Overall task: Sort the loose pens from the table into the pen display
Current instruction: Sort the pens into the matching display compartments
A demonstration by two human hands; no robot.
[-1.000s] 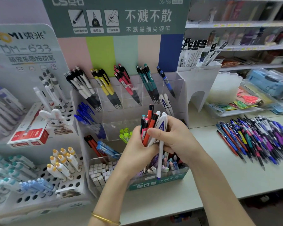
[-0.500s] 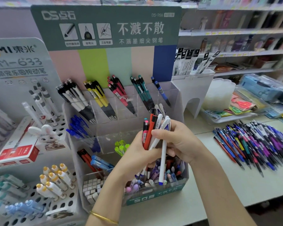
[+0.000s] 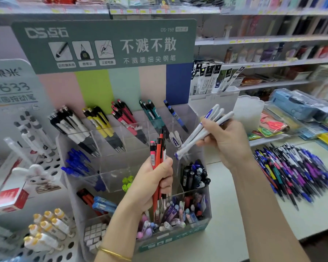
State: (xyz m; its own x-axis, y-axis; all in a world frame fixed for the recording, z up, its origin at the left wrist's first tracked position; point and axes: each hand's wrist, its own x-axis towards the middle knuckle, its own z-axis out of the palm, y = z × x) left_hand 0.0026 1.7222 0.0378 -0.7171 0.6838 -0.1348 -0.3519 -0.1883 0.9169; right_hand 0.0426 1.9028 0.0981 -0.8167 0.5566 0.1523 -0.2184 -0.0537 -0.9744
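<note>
The clear acrylic pen display (image 3: 195,118) stands in the middle, its compartments holding black, yellow, red, teal and blue pens. My left hand (image 3: 151,184) grips an upright bunch of orange, red and black pens (image 3: 157,152) in front of the display. My right hand (image 3: 225,142) holds a few white pens with blue caps (image 3: 195,137), tilted with their tips down toward the right-hand compartment where two similar white pens (image 3: 175,138) stand. A large pile of loose pens (image 3: 295,173) lies on the table at the right.
A white peg rack (image 3: 51,237) of yellow-capped pens and a rabbit figure (image 3: 36,176) stand at the left. A red box (image 3: 6,199) sits beside them. A frosted tub (image 3: 248,112), plastic cases and stocked shelves lie behind the pile at the right.
My right hand has pulled the white pens out of the bunch and lifted them up and to the right. My left hand keeps the coloured pens. The view has tilted upward.
</note>
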